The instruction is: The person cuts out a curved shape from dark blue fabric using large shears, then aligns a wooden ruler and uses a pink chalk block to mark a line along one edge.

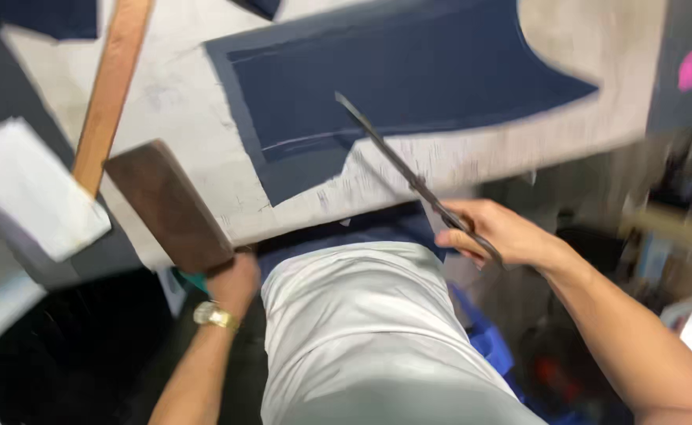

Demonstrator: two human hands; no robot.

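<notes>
My right hand [497, 233] grips the handles of long dark scissors [393, 157], whose blades reach up over the table's near edge toward a cut piece of navy fabric [409, 71]. The fabric lies flat on the worn white table [180, 102], with chalk lines near its edges and a notch cut at its lower side. My left hand [234, 279], a gold watch on its wrist, holds the lower end of a dark brown wooden block [169, 203] that lies at the table's near edge. The whole frame is blurred by motion.
A long tan wooden ruler [114, 83] lies on the table's left part. A white block-shaped thing [27, 185] sits at the left. More navy cloth [47, 16] lies at the top left. A pink tag [688, 71] and cluttered shelves are at the right.
</notes>
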